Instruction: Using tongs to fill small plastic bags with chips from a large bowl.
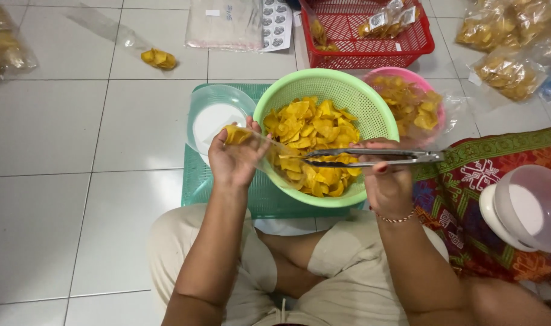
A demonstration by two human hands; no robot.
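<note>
My left hand (232,158) holds a clear plastic bag (269,151) with a few yellow chips (235,134) in it, its mouth turned toward the green colander (372,108). The colander is full of yellow chips (308,136). My right hand (387,181) grips metal tongs (372,158), held level over the colander with their tips pointing left into the chips near the bag's mouth.
A clear bowl on a white scale (218,118) stands on a green mat (194,181). A pink colander (429,90) with chips sits behind, a red basket (366,57) farther back. Filled chip bags (508,72) lie at right. A white lidded container (526,208) rests on patterned cloth.
</note>
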